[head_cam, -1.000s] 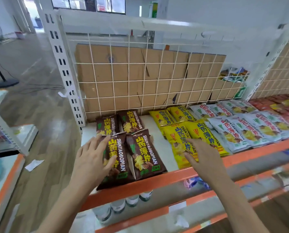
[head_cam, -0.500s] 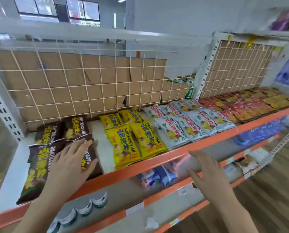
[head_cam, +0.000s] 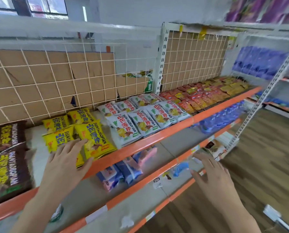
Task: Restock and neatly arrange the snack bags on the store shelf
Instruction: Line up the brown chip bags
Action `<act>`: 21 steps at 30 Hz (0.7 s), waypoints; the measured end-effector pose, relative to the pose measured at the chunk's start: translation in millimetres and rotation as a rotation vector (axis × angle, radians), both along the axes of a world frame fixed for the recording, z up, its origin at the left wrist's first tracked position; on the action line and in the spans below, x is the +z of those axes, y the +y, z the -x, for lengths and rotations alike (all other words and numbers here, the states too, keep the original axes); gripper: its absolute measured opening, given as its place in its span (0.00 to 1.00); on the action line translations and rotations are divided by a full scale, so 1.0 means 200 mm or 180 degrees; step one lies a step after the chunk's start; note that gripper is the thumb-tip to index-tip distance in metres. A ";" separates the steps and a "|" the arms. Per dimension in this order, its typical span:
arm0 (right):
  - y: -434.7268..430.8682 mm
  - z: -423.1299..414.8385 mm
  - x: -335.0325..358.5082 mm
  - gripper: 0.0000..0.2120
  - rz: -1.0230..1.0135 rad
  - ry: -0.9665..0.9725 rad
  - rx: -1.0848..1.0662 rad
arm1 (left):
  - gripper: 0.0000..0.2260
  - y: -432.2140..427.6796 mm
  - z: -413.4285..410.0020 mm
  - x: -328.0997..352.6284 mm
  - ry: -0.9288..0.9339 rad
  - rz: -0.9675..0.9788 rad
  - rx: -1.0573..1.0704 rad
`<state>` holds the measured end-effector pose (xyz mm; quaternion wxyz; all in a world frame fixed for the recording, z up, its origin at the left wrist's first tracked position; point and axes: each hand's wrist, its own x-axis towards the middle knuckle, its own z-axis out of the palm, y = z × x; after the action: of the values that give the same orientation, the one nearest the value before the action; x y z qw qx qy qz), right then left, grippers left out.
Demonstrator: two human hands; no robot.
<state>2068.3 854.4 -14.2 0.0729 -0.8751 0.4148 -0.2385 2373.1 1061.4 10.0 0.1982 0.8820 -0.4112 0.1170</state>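
The left hand (head_cam: 65, 163) is lying open, fingers spread, palm down on the near corner of the front yellow snack bags (head_cam: 83, 132), with the thumb reaching over the orange front edge of the shelf (head_cam: 140, 146) and holding nothing. The yellow bags are sitting in two rows directly ahead of that hand, their near ends resting right at the shelf's lip. To the left of the left hand the brown snack bags (head_cam: 5, 158) are lying flat, and a bare white strip of shelf is running between them and the yellow ones, giving that hand some open room on its left side. Beyond and to the right of the left hand the white snack bags (head_cam: 140, 118) are lying packed edge to edge up to the lip, with red and orange packets (head_cam: 201, 96) continuing farther right. The right hand (head_cam: 211, 177) is hovering open and empty, fingers splayed, well apart from the snack bags, in front of the lower shelf edges (head_cam: 157, 175), with clear wooden floor (head_cam: 258, 174) to its right. Behind the bags a white wire grid (head_cam: 56, 81) backed with cardboard is closing off the far side.
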 end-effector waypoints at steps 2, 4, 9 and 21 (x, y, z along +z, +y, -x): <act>-0.05 0.04 0.00 0.20 -0.0054 0.0015 -0.0099 | 0.23 -0.11 0.01 0.01 0.0027 -0.0036 -0.0071; -0.11 0.07 0.00 0.22 -0.0070 0.0039 -0.0201 | 0.25 -0.22 0.02 0.02 0.0106 -0.0083 -0.0174; -0.33 0.09 0.01 0.19 0.0133 0.0054 -0.0385 | 0.24 -0.56 0.01 0.04 0.0129 0.0052 -0.0444; -0.83 0.11 0.10 0.22 -0.0131 0.0000 -0.0800 | 0.28 -1.26 -0.01 0.06 -0.0077 -0.0088 -0.1028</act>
<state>2046.7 688.5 6.4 0.0604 -0.8145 0.5260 -0.2372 2375.0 810.2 22.8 0.1973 0.8056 -0.5515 0.0885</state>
